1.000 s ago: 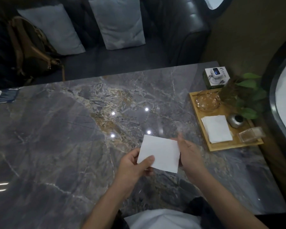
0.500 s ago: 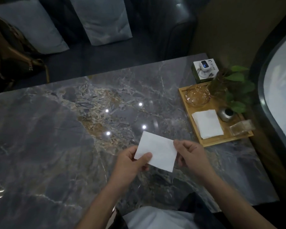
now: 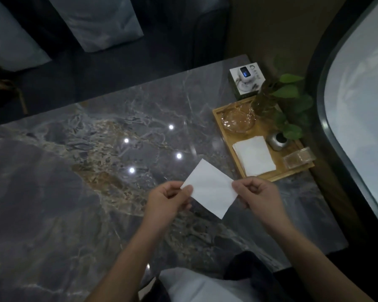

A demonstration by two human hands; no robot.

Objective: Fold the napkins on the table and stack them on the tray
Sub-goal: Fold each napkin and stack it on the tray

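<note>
I hold a white folded napkin (image 3: 210, 189) above the marble table (image 3: 74, 182), turned like a diamond. My left hand (image 3: 169, 200) pinches its left corner and my right hand (image 3: 256, 194) pinches its right corner. On the wooden tray (image 3: 268, 175) at the right edge lies a stack of folded white napkins (image 3: 254, 155). The held napkin hangs a short way to the left of the tray's near corner.
The tray also carries a glass dish (image 3: 236, 120), a small metal pot (image 3: 278, 141) and a clear box (image 3: 298, 156). A leafy plant (image 3: 290, 110) and a white boxed device (image 3: 247, 78) stand behind. A dark sofa with cushions (image 3: 96, 22) lies beyond the table.
The napkin has turned from a flat rectangle to a diamond tilt, and my right hand now pinches its right corner. Both hands have shifted a little towards the tray.
</note>
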